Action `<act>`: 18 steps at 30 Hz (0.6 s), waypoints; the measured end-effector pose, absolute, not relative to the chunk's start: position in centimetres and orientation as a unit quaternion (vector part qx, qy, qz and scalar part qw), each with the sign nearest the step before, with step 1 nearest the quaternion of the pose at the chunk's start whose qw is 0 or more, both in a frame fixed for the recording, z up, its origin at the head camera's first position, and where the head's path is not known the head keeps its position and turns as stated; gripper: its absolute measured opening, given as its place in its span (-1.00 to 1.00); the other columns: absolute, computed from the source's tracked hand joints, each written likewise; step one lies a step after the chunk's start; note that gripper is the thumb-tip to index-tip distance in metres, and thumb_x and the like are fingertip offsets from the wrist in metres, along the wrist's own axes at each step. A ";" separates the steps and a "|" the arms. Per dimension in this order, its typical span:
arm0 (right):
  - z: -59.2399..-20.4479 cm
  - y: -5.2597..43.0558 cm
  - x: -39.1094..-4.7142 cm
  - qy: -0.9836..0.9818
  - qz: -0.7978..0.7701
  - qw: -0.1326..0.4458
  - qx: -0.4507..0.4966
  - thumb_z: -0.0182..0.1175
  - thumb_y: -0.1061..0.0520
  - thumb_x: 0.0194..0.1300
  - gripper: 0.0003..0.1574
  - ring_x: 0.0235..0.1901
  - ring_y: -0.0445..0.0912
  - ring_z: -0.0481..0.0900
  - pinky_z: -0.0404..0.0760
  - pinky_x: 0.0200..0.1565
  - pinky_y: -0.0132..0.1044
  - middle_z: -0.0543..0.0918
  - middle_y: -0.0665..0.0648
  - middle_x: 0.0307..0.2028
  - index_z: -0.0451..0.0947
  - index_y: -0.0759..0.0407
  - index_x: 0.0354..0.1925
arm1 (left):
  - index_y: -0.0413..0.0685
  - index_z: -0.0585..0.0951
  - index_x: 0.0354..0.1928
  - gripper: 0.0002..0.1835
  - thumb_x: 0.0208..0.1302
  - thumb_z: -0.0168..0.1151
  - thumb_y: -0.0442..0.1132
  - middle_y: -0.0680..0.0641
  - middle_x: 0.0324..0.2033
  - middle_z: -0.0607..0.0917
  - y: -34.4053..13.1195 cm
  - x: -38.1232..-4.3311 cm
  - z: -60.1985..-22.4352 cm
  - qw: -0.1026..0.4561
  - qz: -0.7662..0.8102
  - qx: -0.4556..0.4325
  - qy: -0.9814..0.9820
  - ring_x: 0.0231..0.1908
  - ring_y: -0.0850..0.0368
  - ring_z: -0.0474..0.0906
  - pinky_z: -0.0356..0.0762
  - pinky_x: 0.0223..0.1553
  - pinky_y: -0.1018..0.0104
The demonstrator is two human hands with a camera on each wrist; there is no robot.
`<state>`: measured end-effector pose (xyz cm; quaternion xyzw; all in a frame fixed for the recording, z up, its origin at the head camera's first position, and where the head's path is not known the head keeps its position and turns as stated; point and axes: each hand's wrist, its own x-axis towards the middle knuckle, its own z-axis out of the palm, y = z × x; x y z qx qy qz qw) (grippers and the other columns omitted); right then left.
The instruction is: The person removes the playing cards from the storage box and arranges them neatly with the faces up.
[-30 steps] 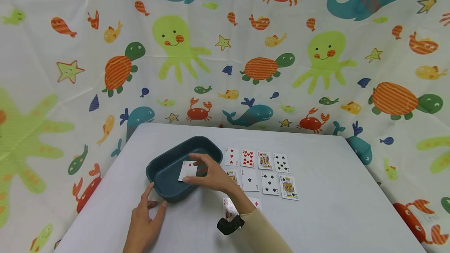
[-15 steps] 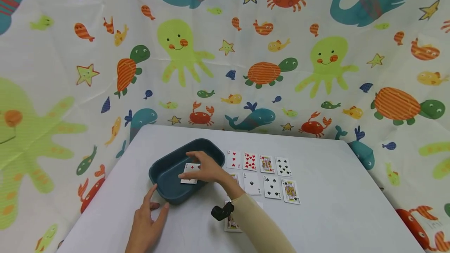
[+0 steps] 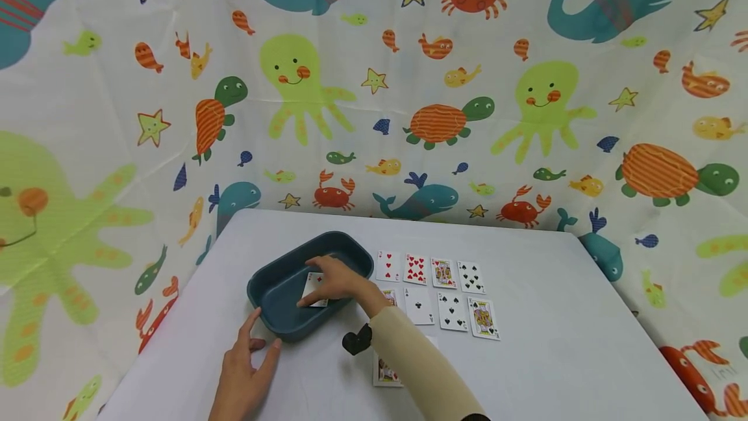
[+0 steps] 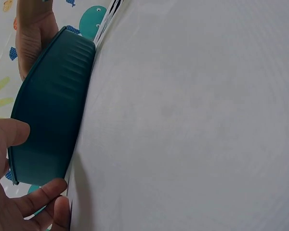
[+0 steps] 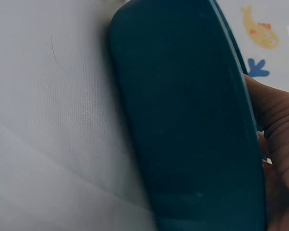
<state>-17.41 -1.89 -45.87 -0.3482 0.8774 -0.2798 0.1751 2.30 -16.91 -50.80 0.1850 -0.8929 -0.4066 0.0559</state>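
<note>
A dark teal tray (image 3: 257, 291) stands on the table's left half, with a white playing card bearing red diamonds (image 3: 312, 282) face up inside it. My right hand (image 3: 336, 280) reaches into the tray over that card, thumb and fingers spread apart near its edges and covering part of it. In the right wrist view, the tray's outer wall (image 5: 188, 115) hides most of this hand (image 5: 279, 134). My left hand (image 3: 245, 362) touches the near left corner of the tray, its thumb and fingers apart. The left wrist view has that thumb (image 4: 19, 131) against the wall.
Face-up playing cards lie in rows right of the tray: red hearts (image 3: 388, 266) and others at the back, a black-suit row (image 3: 452, 310) in the middle. Nearer, a face card (image 3: 386, 372) is partly under the right sleeve (image 3: 421, 356). A printed sea-animal curtain (image 3: 374, 83) hangs behind the table.
My right hand's thumb has shifted left of the card, then down, and the hand sits lower in the tray. The left hand keeps its place at the tray corner. The head view has shifted slightly.
</note>
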 end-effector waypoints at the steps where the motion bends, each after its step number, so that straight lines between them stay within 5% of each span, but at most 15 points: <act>1: -46.0 -2.0 -17.5 0.878 -0.274 0.178 -0.350 0.58 -0.20 0.06 0.09 0.44 -0.02 0.32 0.38 0.39 -0.05 0.41 0.06 0.44 0.36 0.00 0.46 | 0.03 -0.01 0.61 -0.16 0.48 0.19 -0.02 -0.36 0.05 0.65 -16.9 2.3 -50.8 0.059 -0.407 0.184 -0.893 0.20 -0.40 0.46 0.36 0.17 -0.45; 18: -46.9 -3.1 -18.2 0.893 -0.202 0.173 -0.364 0.66 -0.04 -0.02 0.11 0.40 -0.03 0.32 0.40 0.36 -0.15 0.46 0.05 0.39 0.38 0.03 0.45 | 0.10 -0.06 0.63 -0.13 0.46 0.17 0.00 -0.36 0.11 0.60 -16.8 2.3 -50.7 0.036 -0.414 0.204 -0.887 0.25 -0.41 0.37 0.33 0.18 -0.47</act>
